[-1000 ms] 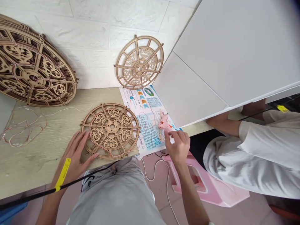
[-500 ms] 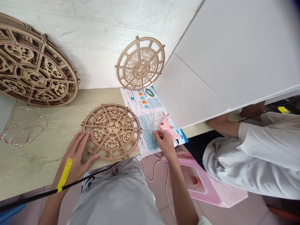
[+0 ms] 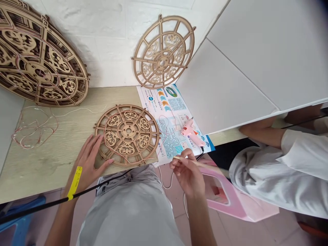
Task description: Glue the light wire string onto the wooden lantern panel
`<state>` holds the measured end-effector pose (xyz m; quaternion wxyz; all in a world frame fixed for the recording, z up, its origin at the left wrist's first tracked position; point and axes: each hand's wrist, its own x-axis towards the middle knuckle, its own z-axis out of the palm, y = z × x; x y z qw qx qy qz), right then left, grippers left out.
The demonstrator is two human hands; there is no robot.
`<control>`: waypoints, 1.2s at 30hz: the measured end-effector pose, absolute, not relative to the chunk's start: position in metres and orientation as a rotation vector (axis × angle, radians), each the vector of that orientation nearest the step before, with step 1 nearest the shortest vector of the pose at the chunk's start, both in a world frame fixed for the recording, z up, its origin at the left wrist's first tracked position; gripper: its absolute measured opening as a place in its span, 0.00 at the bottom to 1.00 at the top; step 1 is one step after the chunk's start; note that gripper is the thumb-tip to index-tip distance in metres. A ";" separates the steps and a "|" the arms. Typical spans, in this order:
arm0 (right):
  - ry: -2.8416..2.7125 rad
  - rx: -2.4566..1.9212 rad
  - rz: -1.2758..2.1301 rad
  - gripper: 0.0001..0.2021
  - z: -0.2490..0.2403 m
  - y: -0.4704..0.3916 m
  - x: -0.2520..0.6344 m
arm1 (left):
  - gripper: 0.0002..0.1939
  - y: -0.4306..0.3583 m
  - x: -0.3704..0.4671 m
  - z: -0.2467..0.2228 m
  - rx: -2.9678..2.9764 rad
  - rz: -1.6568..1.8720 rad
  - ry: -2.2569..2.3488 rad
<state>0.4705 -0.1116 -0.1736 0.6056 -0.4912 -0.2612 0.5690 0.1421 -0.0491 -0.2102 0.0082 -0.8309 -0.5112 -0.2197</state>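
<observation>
A round wooden openwork wheel (image 3: 128,131) with scroll cut-outs lies flat on the table, thin red and white wire running around it. My left hand (image 3: 85,164) rests at its near left rim, fingers spread, with fingertips touching the edge. Just off the table's front edge, my right hand (image 3: 189,172) pinches a thin pale stick (image 3: 212,165) that points off to the right, blurred at its far end. Beyond that hand, a pink glue gun (image 3: 192,132) lies on a printed sheet (image 3: 169,136).
Another wooden wheel (image 3: 163,62) leans against the white wall. Several stacked wheels (image 3: 41,71) stand at the left, with tangled wire (image 3: 36,131) below them. A white panel (image 3: 230,75) borders the right side; another person's arm (image 3: 261,131) shows beyond it. A pink stool (image 3: 246,208) stands below.
My right hand has drawn back from beside the glue gun towards me and turned over, and the stick has swung from upright to pointing right. My left hand stays at the wheel's rim.
</observation>
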 end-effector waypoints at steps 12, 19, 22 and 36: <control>-1.553 -1.515 0.582 0.17 -0.176 -0.097 0.419 | 0.42 -0.054 0.145 -0.207 -2.567 -0.565 -1.592; -1.488 -1.395 0.787 0.25 -0.179 -0.090 0.372 | 0.44 -0.064 0.151 -0.210 -2.518 -0.593 -1.602; -1.215 -1.409 0.995 0.18 -0.177 -0.084 0.368 | 0.44 -0.072 0.156 -0.211 -2.499 -0.584 -1.635; -0.948 -0.809 1.052 0.24 -0.145 -0.059 0.359 | 0.20 -0.072 0.155 -0.207 -2.585 -0.790 -1.511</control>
